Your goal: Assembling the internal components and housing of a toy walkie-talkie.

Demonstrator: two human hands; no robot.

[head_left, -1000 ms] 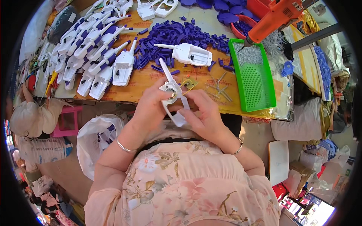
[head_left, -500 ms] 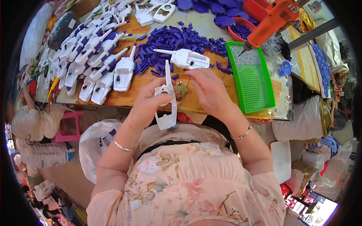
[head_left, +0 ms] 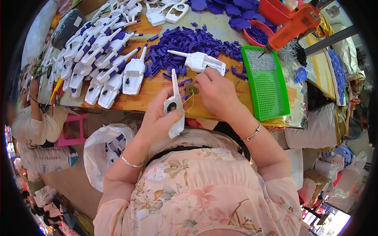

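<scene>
My left hand [head_left: 160, 114] is closed round a white plastic housing [head_left: 176, 103] with a long thin stem pointing away from me. A round black part, like a small speaker, sits in it beside my thumb. Thin yellow wires [head_left: 192, 103] run from near the housing to a small brownish circuit board [head_left: 191, 89]. My right hand [head_left: 218, 94] pinches that board at its right edge, just above the table. Behind my right fingers lies another white housing [head_left: 202, 61] on its side, partly hidden by them.
Purple plastic pieces [head_left: 177, 45] lie heaped at the middle. Many white housings [head_left: 98, 55] are stacked at the left. A green tray [head_left: 269, 96] of small metal bits stands right, beneath an orange electric screwdriver [head_left: 293, 27]. A white sack [head_left: 92, 157] stands below the table; another person [head_left: 35, 118] sits far left.
The housing in my left hand has turned, showing its round black part more fully. My right fingers have closed on the circuit board and lifted its wires into a loop.
</scene>
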